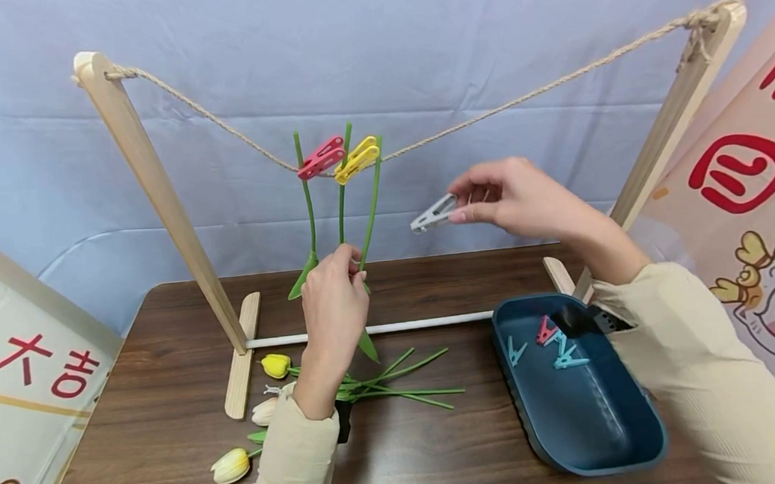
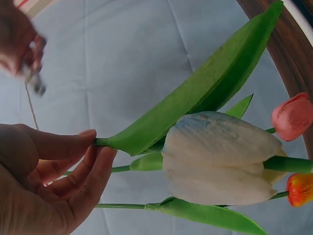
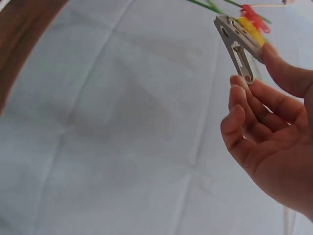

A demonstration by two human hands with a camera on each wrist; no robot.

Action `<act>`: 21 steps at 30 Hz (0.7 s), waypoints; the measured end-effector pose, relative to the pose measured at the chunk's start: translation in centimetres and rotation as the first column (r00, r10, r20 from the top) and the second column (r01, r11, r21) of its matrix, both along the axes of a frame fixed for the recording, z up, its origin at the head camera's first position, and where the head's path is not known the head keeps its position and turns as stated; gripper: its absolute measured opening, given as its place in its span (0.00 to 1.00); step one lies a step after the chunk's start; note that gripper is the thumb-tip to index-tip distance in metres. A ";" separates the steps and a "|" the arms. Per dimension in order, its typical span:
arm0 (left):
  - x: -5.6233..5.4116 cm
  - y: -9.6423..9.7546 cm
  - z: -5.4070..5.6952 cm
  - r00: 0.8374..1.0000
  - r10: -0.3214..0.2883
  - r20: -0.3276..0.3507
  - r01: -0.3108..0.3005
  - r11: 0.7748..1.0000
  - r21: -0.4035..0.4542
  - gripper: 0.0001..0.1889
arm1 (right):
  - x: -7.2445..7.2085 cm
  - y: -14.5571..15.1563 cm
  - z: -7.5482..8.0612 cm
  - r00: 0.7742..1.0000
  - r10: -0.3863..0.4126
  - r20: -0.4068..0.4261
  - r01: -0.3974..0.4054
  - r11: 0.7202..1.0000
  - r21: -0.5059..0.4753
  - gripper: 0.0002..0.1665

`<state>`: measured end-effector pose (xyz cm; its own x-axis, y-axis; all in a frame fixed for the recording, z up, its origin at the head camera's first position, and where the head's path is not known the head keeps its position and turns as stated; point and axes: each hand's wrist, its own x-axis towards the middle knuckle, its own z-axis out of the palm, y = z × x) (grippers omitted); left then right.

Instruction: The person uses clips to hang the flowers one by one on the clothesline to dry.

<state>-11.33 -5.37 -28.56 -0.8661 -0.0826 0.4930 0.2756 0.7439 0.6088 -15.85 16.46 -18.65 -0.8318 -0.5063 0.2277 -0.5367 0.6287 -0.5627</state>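
Tulips (image 1: 231, 467) lie on a brown table (image 1: 443, 455) before blue cloth (image 1: 414, 38).

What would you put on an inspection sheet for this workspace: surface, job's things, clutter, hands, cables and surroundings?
Surface: brown, wood-grained table.
Job's things: red peg and yellow peg on a rope strung between wooden posts; loose flowers lying at the left; more pegs in a blue tub at the right.
Clutter: a small pale thing beside the loose flowers, too small to identify.
Left hand: pinches a flower stem.
Right hand: holds a grey peg, off the rope.
Cables: nothing seen.
Surroundings: pale blue cloth behind, printed panels at both sides.
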 end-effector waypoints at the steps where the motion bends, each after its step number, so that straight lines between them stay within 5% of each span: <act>1: 0.0 0.0 0.0 1.000 0.001 0.002 -0.001 1.000 0.001 0.08 | -0.1 -0.3 0.5 1.000 -0.003 -0.023 0.003 1.000 0.000 0.10; 11: 0.0 0.1 0.0 1.000 0.014 0.015 -0.014 1.000 -0.003 0.07 | -0.9 -3.2 4.7 0.977 -0.089 -0.195 0.088 0.996 -0.015 0.09; 21: 0.0 0.1 0.2 1.000 -0.001 -0.022 0.001 1.000 -0.011 0.07 | -1.8 -4.9 6.5 0.941 -0.213 -0.263 0.226 0.974 0.019 0.08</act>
<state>-11.36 -5.28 -28.33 -0.8551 -0.0763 0.5128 0.2893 0.7506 0.5941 -17.64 11.54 -12.13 -0.8395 -0.3338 0.4288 -0.5051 0.7702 -0.3893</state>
